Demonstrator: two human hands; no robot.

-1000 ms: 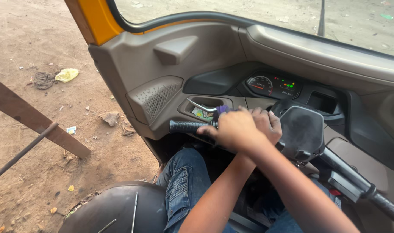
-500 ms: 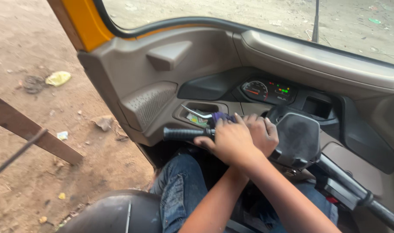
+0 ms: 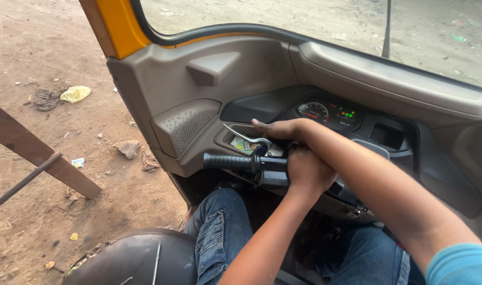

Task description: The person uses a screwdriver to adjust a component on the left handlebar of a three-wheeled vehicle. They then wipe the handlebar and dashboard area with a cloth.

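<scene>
Clenched round the handlebar (image 3: 228, 161) with the left hand (image 3: 304, 170), just inboard of the black rubber end, probably to hold the bar steady. Crossed over it with the right hand (image 3: 277, 129), grip released, fingers stretched flat to the silver lever (image 3: 243, 136) by the dashboard pocket (image 3: 241, 145), seemingly for reach.

Two hands: left hand (image 3: 304, 169), right hand (image 3: 280, 129). One black handlebar grip (image 3: 228, 161). One metal lever (image 3: 246, 137). One round dial (image 3: 314, 112) in one instrument panel (image 3: 330, 113). One speaker grille (image 3: 185, 126). Two denim-clad knees (image 3: 220, 232). One yellow wrapper (image 3: 75, 94) on dirt ground (image 3: 30, 53). One brown plank (image 3: 35, 150). One thin rod (image 3: 22, 182). One blue sleeve (image 3: 462, 264).
</scene>
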